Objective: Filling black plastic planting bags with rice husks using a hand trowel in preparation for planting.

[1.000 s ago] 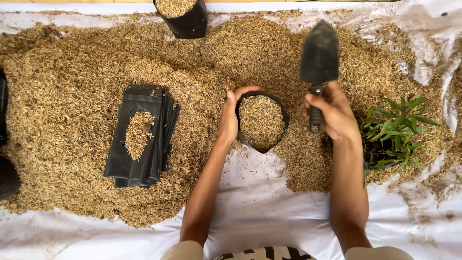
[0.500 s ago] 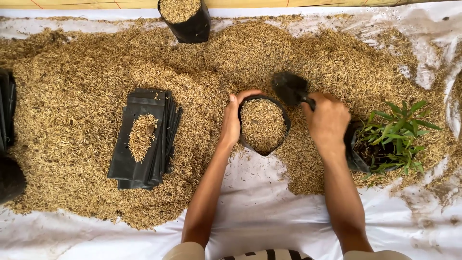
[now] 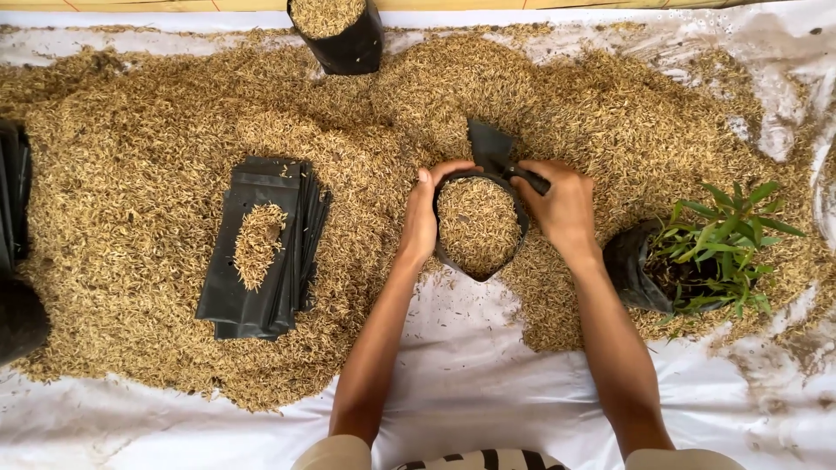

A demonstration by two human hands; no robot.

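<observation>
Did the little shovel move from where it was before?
Yes. The trowel came down from upright above the filled black bag; now the right hand holds it low in the husks behind the bag's rim.

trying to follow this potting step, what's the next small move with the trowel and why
Probably lay the trowel down on the husks and bring the right hand to the bag rim. The bag looks full to the top, the left hand already grips its edge, and the trowel blade lies flat behind it, seemingly carrying nothing.

I log a stack of flat black bags [image 3: 261,252] at nine o'clock, filled bag [image 3: 338,30] at twelve, potted seedling [image 3: 697,257] at three.
</observation>
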